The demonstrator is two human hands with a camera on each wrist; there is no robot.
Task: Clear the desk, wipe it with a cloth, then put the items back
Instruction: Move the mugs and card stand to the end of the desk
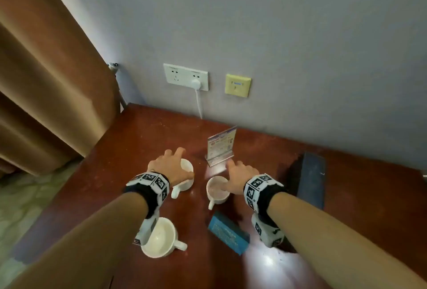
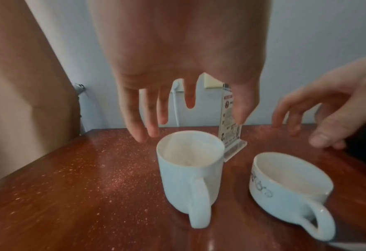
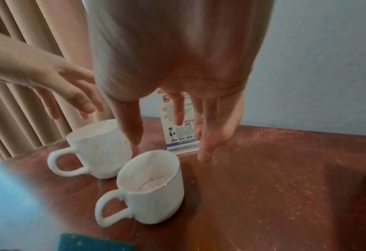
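Note:
Three white mugs stand on the dusty red-brown desk [image 1: 129, 150]. My left hand [image 1: 178, 164] hovers over the back left mug [image 1: 188, 183] with its fingers spread and loose. In the left wrist view those fingers [image 2: 139, 122] hang just above and behind that mug [image 2: 190, 169] without touching it. My right hand [image 1: 233, 175] is spread above the middle mug [image 1: 216, 192]. The right wrist view shows its fingers [image 3: 208, 144] dangling past the rim of that mug [image 3: 152, 191], holding nothing. A third mug [image 1: 159, 238] sits nearer me, under my left forearm.
A clear card stand [image 1: 220, 147] is upright just behind the two mugs. A blue box [image 1: 227, 234] lies near the front between my arms, and a dark flat object [image 1: 309, 180] lies to the right. The wall with sockets bounds the back; a curtain hangs left.

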